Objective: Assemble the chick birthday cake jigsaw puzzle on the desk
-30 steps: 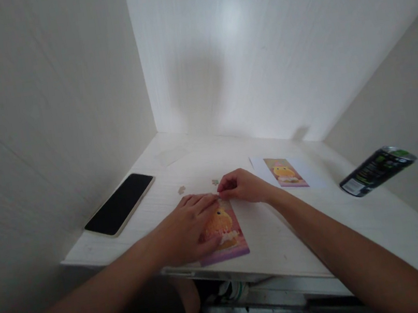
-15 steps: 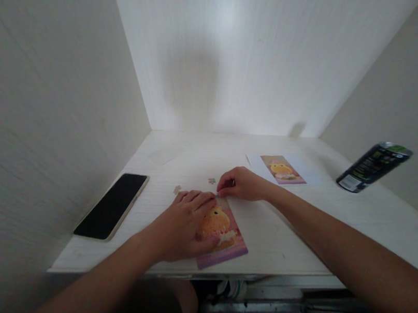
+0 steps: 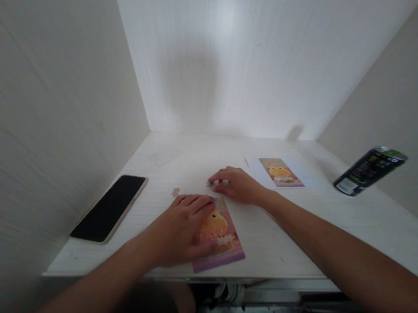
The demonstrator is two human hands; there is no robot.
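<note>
- Your left hand (image 3: 182,228) lies flat, fingers spread, on the pink puzzle (image 3: 217,233) with the yellow chick; it presses the puzzle down and grips nothing; the puzzle sits at the near edge of the white table (image 3: 321,223)
- Your right hand (image 3: 236,183) rests just past the puzzle's far end, fingers stretched towards a small loose piece (image 3: 210,182); the fingertips seem to touch it, though whether they pinch it you cannot tell from here
- A second loose piece (image 3: 175,191) lies alone on the table, left of the first and apart from both hands
- A printed sheet (image 3: 280,172) showing the same chick lies to the right of your right hand
- A dark phone (image 3: 109,209) lies face up near the left wall; a dark can (image 3: 368,170) stands at the far right
</note>
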